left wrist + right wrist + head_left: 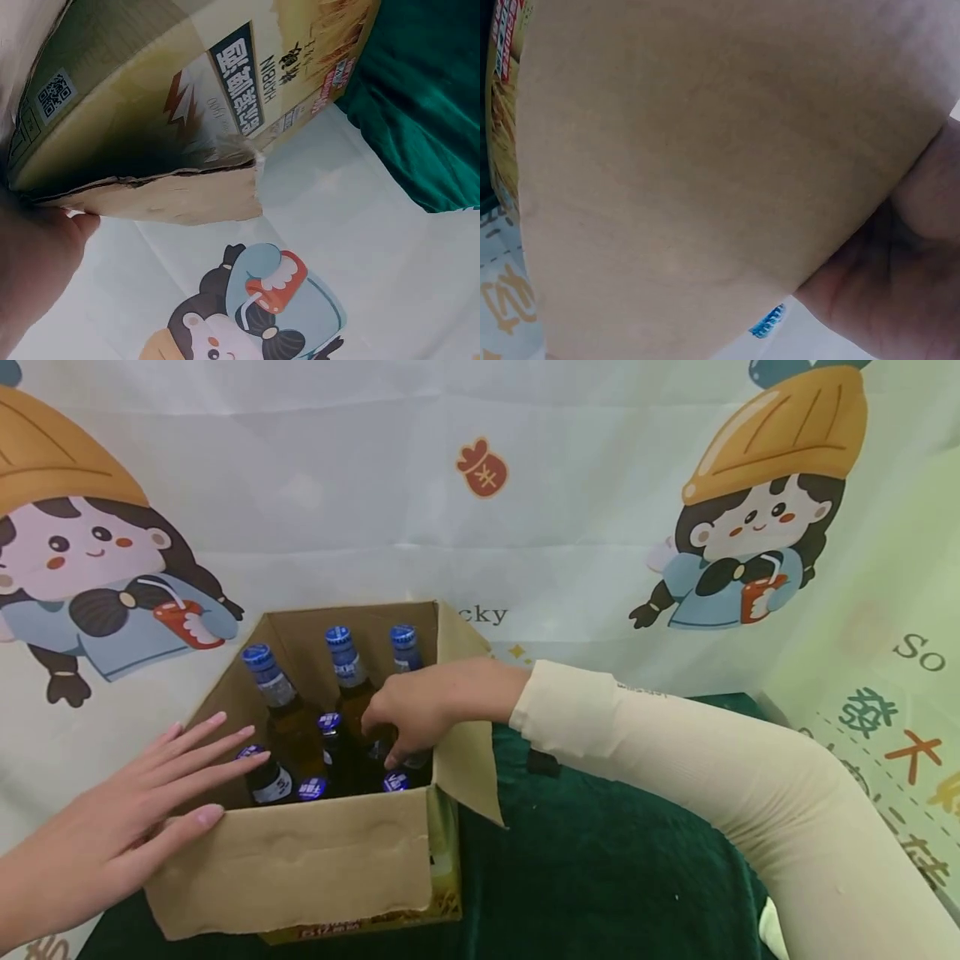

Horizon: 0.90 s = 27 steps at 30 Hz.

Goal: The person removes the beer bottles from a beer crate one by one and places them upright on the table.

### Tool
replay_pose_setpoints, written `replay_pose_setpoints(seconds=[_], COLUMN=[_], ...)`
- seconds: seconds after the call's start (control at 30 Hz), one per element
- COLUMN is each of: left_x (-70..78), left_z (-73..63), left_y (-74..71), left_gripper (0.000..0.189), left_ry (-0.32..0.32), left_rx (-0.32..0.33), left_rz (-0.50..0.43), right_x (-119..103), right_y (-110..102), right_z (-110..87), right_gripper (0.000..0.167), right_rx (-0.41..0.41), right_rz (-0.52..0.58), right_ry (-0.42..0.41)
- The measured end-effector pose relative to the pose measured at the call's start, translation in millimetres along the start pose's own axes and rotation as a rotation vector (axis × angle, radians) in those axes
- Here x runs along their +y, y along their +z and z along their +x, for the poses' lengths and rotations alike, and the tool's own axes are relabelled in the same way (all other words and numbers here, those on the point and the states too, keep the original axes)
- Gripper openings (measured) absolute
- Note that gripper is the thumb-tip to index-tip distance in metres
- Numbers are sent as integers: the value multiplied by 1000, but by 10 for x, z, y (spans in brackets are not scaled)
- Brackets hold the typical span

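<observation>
An open cardboard box (300, 868) holds several brown glass bottles with blue caps, among them a bottle (277, 689) at the left and a bottle (347, 668) at the back. My right hand (420, 702) reaches over the box's right flap (465, 752). Its thumb and index finger are bent and apart above a blue-capped bottle (396, 781), and its other fingers are hidden. In the right wrist view that flap covers most of the hand. My left hand (165, 793) lies over the box's left front corner, fingers spread, thumb at the front flap (172, 196).
The box stands on a dark green cloth (585, 852) that extends to the right. Behind it hangs a white backdrop (360, 510) with printed cartoon figures, close to the box's back wall. A greenish printed sheet (870, 635) hangs at the right.
</observation>
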<state>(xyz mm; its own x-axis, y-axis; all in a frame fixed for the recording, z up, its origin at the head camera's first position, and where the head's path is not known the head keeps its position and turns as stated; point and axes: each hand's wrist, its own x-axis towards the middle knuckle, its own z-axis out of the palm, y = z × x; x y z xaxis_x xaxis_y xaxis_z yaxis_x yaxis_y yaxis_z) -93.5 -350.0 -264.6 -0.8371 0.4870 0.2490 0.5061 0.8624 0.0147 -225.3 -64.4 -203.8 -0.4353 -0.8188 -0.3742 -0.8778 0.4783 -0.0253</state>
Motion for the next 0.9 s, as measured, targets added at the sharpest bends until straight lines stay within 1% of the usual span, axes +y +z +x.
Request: replay_pose_setpoints(seconds=[0.07,0.17,0.23,0.33,0.4,0.47,0.53,0.6,0.7,0.83,0.9], left_x=[9,19,27,21,22,21,34,51,79,101,96], left_z=[-30,-86,-127,-179,-203,-210,-204,-218,-228,-236,-243], left_y=[-1,-26,-41,-53,-56,-52,-47,-37,-17,16,29], left_gripper=[60,65,68,55,48,50,52,53,52,51,50], left_ry=[2,30,77,190,249,285,307,320,314,284,283], left_rx=[34,82,124,165,193,206,213,232,259,305,322], left_rz=[-15,-26,-20,-6,0,-2,-4,-12,-40,-85,-101], right_x=[2,-27,-55,-84,-83,-69,-51,-52,-44,-3,20], right_y=[4,10,17,32,40,52,62,63,64,69,67], right_z=[4,21,36,55,66,80,97,131,176,206,212], right_gripper=[56,49,42,30,25,25,25,26,26,24,24], right_rx=[2,14,9,3,7,15,16,4,4,44,59], right_rz=[12,-2,-33,-77,-77,-63,-55,-56,-47,0,19], right_ry=[22,62,92,127,133,138,142,145,147,124,103])
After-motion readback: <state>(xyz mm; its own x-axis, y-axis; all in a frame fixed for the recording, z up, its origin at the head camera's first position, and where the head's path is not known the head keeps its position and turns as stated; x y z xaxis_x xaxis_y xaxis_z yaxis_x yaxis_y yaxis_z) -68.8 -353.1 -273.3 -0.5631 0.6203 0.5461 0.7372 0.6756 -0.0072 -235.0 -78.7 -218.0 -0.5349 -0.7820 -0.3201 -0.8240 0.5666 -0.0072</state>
